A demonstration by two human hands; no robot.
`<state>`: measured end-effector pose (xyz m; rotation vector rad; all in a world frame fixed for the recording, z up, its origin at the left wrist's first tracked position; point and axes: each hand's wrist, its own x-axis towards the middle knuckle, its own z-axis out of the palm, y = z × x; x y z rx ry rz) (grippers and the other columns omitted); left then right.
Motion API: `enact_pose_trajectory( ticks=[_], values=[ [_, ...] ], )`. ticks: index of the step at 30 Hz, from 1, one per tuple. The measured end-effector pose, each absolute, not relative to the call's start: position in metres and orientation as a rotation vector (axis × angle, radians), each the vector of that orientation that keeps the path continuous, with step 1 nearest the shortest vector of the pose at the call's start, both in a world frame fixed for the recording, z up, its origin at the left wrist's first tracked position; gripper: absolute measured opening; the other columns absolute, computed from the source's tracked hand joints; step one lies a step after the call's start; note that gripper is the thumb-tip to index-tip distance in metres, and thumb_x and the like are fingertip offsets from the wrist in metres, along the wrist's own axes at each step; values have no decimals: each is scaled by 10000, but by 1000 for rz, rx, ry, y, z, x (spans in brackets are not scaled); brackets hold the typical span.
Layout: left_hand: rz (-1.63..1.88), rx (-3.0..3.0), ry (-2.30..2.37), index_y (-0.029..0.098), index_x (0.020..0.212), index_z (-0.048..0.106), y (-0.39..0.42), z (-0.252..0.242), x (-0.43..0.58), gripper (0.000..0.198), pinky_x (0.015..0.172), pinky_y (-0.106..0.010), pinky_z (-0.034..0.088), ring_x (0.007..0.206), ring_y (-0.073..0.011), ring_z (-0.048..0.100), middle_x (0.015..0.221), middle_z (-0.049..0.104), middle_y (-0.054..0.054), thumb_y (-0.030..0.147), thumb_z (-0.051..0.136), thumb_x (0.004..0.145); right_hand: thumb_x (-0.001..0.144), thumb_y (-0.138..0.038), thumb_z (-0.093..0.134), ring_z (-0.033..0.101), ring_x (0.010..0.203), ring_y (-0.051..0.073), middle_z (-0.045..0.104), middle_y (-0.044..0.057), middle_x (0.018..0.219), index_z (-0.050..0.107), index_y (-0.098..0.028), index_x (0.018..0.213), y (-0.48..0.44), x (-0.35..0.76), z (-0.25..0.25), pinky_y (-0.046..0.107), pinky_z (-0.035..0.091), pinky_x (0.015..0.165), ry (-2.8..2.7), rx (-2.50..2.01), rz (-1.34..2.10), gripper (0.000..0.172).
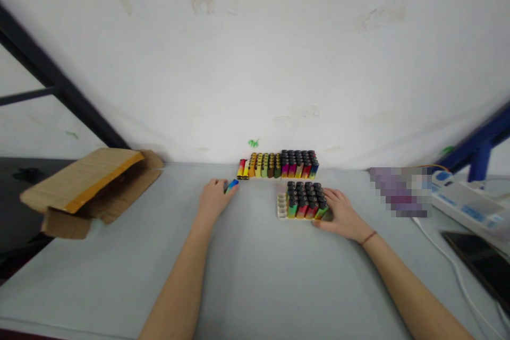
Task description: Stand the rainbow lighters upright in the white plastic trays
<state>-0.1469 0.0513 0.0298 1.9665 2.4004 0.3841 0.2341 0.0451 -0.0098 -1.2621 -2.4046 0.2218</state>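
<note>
My left hand (pixel 213 197) is closed around a blue lighter (pixel 231 185), whose tip sticks out to the right of my fingers. My right hand (pixel 339 211) rests against the right side of a white tray (pixel 282 207) packed with upright colourful lighters (pixel 305 199); its fingers curl round the tray's corner. Some slots at the tray's left end stand bare. Behind it, against the wall, a longer row of lighters (pixel 279 164) stands in a second tray, with a red and yellow one at its left end.
An open cardboard box (pixel 90 186) lies on its side at the table's left. At the right are a white device with blue labels (pixel 464 204), a white cable (pixel 446 255) and a dark phone (pixel 480 265). A white wall rises behind the table.
</note>
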Motion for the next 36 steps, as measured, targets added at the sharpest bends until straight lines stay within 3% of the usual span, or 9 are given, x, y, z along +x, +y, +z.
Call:
enact_pose_trajectory(
  ticks=[6, 12, 15, 20, 24, 28, 36],
  values=[
    [405, 1918, 2249, 170, 1105, 612, 52, 30, -141, 266, 854, -335, 481, 990, -257, 660, 1093, 695, -129, 323, 512, 912, 725, -501, 709, 505, 1215, 368, 595, 162, 1345, 611, -185, 1274, 45, 235, -12, 550, 371, 1050, -2399, -1257, 212, 641],
    [1002, 1496, 2148, 172, 1155, 558, 59, 33, -130, 312, 748, -307, 505, 898, -237, 696, 1035, 720, -111, 336, 535, 891, 720, -479, 718, 501, 1222, 365, 589, 163, 1351, 595, -176, 1288, 45, 235, -13, 543, 368, 1061, -2401, -1269, 204, 655],
    [1245, 1277, 1864, 175, 1157, 526, 62, 31, -120, 349, 587, -254, 490, 693, -159, 673, 1007, 692, -90, 360, 553, 862, 727, -494, 711, 500, 1221, 367, 592, 171, 1343, 599, -169, 1279, 45, 235, -13, 545, 365, 1061, -2405, -1273, 200, 650],
    [1361, 1042, 1547, 258, 1153, 357, 57, 30, -97, 497, 438, -165, 360, 411, -51, 471, 719, 567, 88, 427, 647, 787, 737, -508, 695, 501, 1219, 375, 595, 168, 1341, 586, -185, 1300, 45, 235, -14, 559, 355, 1060, -2406, -1267, 184, 658],
    [1366, 917, 1483, 232, 967, 431, 53, 37, -81, 312, 382, -157, 223, 347, -43, 320, 532, 407, 126, 497, 539, 844, 736, -506, 699, 504, 1216, 375, 597, 159, 1340, 588, -199, 1300, 44, 234, -14, 558, 358, 1059, -2403, -1267, 182, 651],
    [1294, 767, 1356, 226, 712, 403, 51, 43, -73, 460, 350, -195, 177, 309, -58, 234, 431, 307, 107, 658, 363, 865, 732, -504, 704, 503, 1206, 374, 600, 171, 1328, 586, -168, 1295, 43, 234, -13, 548, 370, 1055, -2399, -1284, 172, 666],
    [1369, 707, 1279, 228, 599, 373, 46, 42, -65, 534, 350, -192, 143, 325, -62, 178, 400, 215, 98, 689, 319, 864, 749, -519, 684, 497, 1218, 372, 597, 173, 1329, 570, -166, 1316, 43, 234, -12, 550, 361, 1067, -2412, -1297, 170, 677]
  ],
)
